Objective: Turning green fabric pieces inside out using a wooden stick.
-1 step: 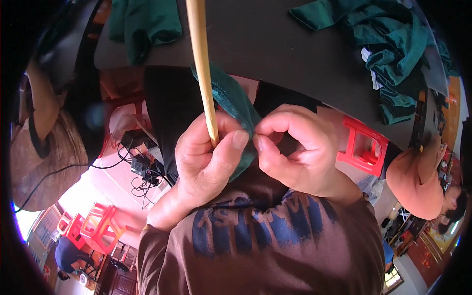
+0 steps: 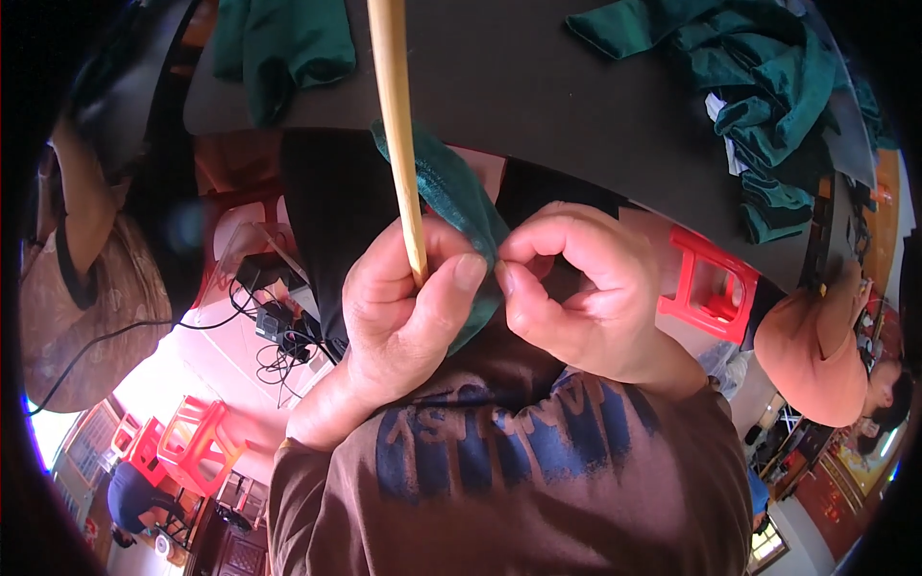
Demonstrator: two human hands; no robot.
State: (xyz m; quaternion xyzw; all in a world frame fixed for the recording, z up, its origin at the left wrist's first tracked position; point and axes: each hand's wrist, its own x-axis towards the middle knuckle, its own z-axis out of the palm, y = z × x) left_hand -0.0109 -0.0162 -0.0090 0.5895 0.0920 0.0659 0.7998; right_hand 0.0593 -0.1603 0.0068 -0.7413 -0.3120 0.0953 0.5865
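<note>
My left hand (image 2: 399,312) is closed, with a pale wooden stick (image 2: 394,106) held upright between thumb and fingers. A narrow piece of dark green velvet cloth (image 2: 447,182) runs down past the stick, and the left thumb tip presses by its edge. Directly opposite, my right hand (image 2: 586,288) pinches that edge between thumb and forefinger. The two hands nearly touch in front of my chest. Whether anything small sits in the right pinch is hidden. Below the fingers, the cloth's lower end (image 2: 475,331) hangs between the hands.
A dark table (image 2: 538,96) lies ahead, with green velvet pieces at left (image 2: 288,48) and heaped at right (image 2: 768,77). Red stools stand at right (image 2: 711,288) and lower left (image 2: 197,446). Black cables (image 2: 279,336) lie left. People sit at both sides.
</note>
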